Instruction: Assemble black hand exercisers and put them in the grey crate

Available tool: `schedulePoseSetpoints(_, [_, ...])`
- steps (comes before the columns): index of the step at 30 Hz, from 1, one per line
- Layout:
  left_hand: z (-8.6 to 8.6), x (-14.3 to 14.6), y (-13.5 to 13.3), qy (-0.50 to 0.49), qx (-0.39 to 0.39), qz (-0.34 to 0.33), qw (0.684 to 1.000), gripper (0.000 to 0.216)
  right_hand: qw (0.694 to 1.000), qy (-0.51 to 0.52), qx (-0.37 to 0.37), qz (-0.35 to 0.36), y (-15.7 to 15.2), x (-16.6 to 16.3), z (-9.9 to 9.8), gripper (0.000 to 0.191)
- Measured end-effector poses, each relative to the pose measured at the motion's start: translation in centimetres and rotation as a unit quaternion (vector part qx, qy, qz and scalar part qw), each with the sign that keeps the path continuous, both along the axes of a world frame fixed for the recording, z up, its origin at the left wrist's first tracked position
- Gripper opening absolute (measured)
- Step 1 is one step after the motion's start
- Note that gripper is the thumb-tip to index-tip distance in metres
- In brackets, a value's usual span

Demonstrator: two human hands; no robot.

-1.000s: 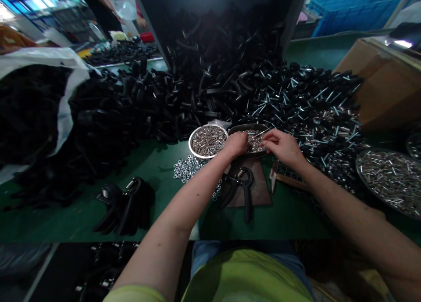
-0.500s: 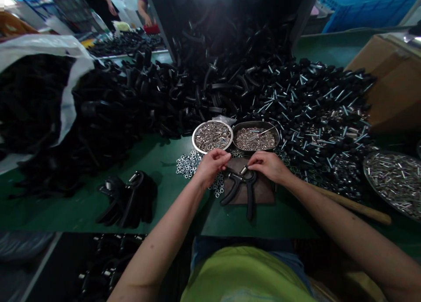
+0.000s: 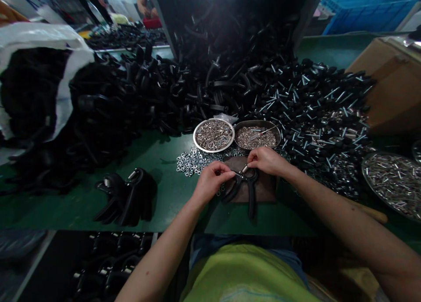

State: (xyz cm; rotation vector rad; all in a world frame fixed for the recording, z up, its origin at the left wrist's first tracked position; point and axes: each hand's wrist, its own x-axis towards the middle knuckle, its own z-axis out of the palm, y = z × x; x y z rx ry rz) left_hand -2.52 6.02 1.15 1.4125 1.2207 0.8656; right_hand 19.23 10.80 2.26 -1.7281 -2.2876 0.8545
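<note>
A black hand-grip exerciser (image 3: pixel 247 188) with a metal spring lies on a brown mat (image 3: pixel 266 191) on the green table. My left hand (image 3: pixel 211 179) is pinched on a small metal part at the gripper's left side. My right hand (image 3: pixel 267 160) is closed on the spring end at the gripper's top. Just beyond my hands stand two round metal dishes, a left dish (image 3: pixel 213 136) of small metal parts and a right dish (image 3: pixel 257 136) of small screws. Loose nuts (image 3: pixel 190 161) lie scattered in front of the left dish.
A great heap of black plastic handles (image 3: pixel 138 95) fills the back of the table, with black knob bolts (image 3: pixel 315 104) to the right. Finished grippers (image 3: pixel 126 199) lie at the left. A metal tray (image 3: pixel 391 181), a cardboard box (image 3: pixel 391 82) and a wooden handle (image 3: pixel 371 212) are at the right. People stand far back.
Both hands came back from the right dish to the exerciser on the mat. My left hand has moved closer in against its left side, and my right hand now grips the spring end.
</note>
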Motion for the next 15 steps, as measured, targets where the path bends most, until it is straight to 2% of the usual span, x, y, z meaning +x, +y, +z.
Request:
schedulePoseSetpoints(3, [0.1, 1.7, 0.3, 0.108, 0.121, -0.057, 0.985, 0.011, 1.0, -0.014, -0.002, 0.006, 0.5, -0.4, 0.1, 0.004])
schedulePoseSetpoints(5, [-0.1, 2.7, 0.4, 0.152, 0.153, -0.082, 0.973, 0.009, 1.0, -0.018, 0.003, 0.007, 0.3, -0.5, 0.2, 0.004])
schedulePoseSetpoints(7, [-0.6, 3.4, 0.5, 0.173, 0.159, -0.102, 0.967, 0.009, 1.0, -0.018, 0.011, 0.002, -0.3, -0.4, 0.3, 0.008])
schedulePoseSetpoints(10, [-1.2, 3.8, 0.5, 0.178, 0.153, -0.112, 0.966, 0.009, 0.999, -0.004, 0.045, -0.018, -2.1, 0.8, 0.5, 0.024])
schedulePoseSetpoints(13, [-1.6, 3.7, 0.5, 0.167, 0.141, -0.105, 0.97, 0.01, 0.994, 0.004, 0.102, -0.047, -4.8, 3.8, 0.3, 0.025])
schedulePoseSetpoints(15, [-1.6, 3.7, 0.5, 0.159, 0.14, -0.109, 0.971, 0.011, 0.988, -0.03, 0.14, -0.06, -6.9, 6.7, -0.3, 0.023])
